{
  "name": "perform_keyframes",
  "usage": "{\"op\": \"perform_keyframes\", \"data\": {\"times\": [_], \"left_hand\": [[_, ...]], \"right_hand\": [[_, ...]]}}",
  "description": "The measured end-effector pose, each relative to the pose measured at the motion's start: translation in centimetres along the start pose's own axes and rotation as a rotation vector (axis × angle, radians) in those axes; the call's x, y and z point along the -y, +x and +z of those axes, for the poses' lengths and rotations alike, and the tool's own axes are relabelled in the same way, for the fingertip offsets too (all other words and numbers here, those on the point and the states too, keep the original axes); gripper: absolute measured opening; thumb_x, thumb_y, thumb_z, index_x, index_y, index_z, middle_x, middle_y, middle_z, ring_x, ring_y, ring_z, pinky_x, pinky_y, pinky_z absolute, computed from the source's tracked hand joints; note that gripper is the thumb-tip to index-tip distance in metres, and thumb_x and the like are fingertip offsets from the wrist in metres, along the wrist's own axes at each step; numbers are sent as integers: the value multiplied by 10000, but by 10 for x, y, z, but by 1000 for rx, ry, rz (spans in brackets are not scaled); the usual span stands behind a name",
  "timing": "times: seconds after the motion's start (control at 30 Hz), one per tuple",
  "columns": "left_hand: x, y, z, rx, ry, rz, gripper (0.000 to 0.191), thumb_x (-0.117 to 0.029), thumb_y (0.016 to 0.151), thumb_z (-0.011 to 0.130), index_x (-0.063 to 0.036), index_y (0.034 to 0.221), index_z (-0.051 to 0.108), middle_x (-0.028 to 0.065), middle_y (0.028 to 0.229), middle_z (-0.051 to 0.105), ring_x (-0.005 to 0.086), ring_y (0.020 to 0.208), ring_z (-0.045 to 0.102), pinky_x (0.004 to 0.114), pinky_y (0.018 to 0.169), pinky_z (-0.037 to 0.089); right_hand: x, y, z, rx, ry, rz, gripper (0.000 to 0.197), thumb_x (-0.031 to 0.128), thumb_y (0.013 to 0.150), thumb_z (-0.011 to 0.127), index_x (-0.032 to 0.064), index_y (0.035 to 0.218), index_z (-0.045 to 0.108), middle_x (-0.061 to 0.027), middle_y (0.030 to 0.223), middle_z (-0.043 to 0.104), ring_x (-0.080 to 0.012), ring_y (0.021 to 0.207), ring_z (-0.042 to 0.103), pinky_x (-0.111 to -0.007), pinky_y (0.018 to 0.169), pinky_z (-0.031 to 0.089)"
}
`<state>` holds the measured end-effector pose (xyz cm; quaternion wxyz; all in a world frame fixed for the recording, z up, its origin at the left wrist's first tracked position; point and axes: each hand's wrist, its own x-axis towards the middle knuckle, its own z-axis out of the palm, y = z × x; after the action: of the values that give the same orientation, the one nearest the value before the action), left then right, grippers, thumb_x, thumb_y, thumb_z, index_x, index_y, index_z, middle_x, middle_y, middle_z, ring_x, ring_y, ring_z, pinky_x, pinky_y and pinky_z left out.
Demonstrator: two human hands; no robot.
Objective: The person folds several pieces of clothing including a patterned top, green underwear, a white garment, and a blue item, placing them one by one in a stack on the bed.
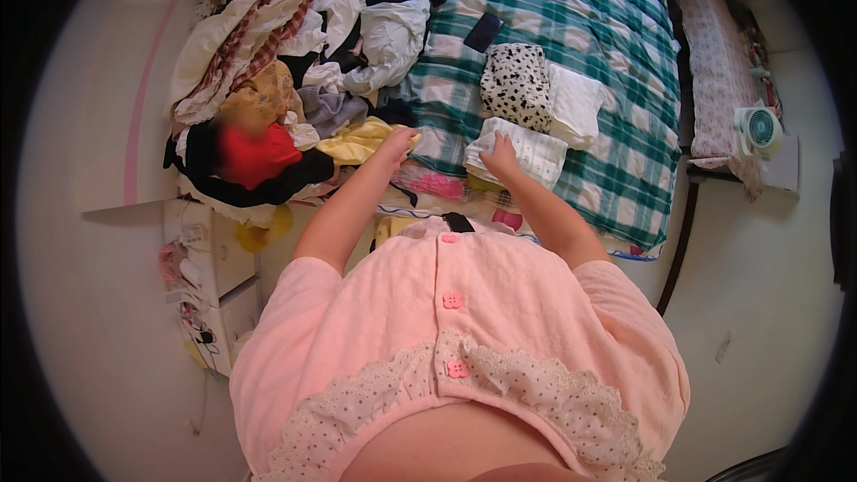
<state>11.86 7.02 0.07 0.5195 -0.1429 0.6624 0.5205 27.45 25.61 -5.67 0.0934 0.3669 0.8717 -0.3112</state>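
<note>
My left hand [402, 146] is at the right end of a crumpled yellow cloth [358, 140], at the near edge of the clothes pile; whether its fingers grip the cloth is unclear. My right hand [499, 156] rests on the left part of a folded white patterned cloth [535, 155], fingers spread a little. Just beyond that cloth lie a folded white garment with black spots [514, 84] and, touching its right side, a folded plain white one [574, 104]. A dark phone-like object [484, 32] lies farther back on the green plaid bedding [616, 33].
A large heap of mixed clothes [294, 47] covers the bed's left side, with red [264, 157] and black pieces near its front. Cabinet drawers [234, 261] stand below left. A small fan [760, 127] stands at the right, beside a floral-covered surface [713, 67].
</note>
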Motion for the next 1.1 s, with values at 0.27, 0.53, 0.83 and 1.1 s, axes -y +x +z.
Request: {"op": "perform_keyframes", "data": {"times": [0.27, 0.53, 0.83, 1.1], "left_hand": [[-9, 5, -62, 7, 235, 164, 444, -290, 748, 492, -125, 1154, 424, 90, 1204, 375, 226, 1109, 350, 346, 892, 271], [-17, 34, -136, -265, 947, 411, 577, -364, 672, 541, -132, 1185, 413, 197, 1323, 185, 347, 1194, 236, 359, 966, 239], [-58, 40, -186, -267, 1107, 556, 535, -337, 675, 539, -114, 1152, 443, 206, 1311, 211, 342, 1187, 251, 361, 963, 244], [-97, 60, -200, -205, 1178, 527, 521, -324, 676, 545, -113, 1143, 450, 182, 1328, 175, 324, 1215, 193, 386, 968, 232]], "right_hand": [[98, -1, 34, -18, -31, -216, 770, 323, 637, 619, 63, 1264, 254, -246, 1286, 220, -361, 1173, 266, -398, 939, 275], [176, 12, 52, -76, -169, -291, 777, 343, 638, 625, 95, 1271, 248, -230, 1313, 159, -367, 1202, 201, -452, 944, 232], [234, 42, 71, -118, -146, -279, 775, 342, 636, 640, 107, 1265, 253, -235, 1305, 170, -376, 1196, 210, -453, 940, 232], [242, 69, 68, -120, -120, -120, 768, 351, 645, 629, 89, 1265, 259, -239, 1304, 169, -362, 1193, 223, -402, 950, 246]]}}
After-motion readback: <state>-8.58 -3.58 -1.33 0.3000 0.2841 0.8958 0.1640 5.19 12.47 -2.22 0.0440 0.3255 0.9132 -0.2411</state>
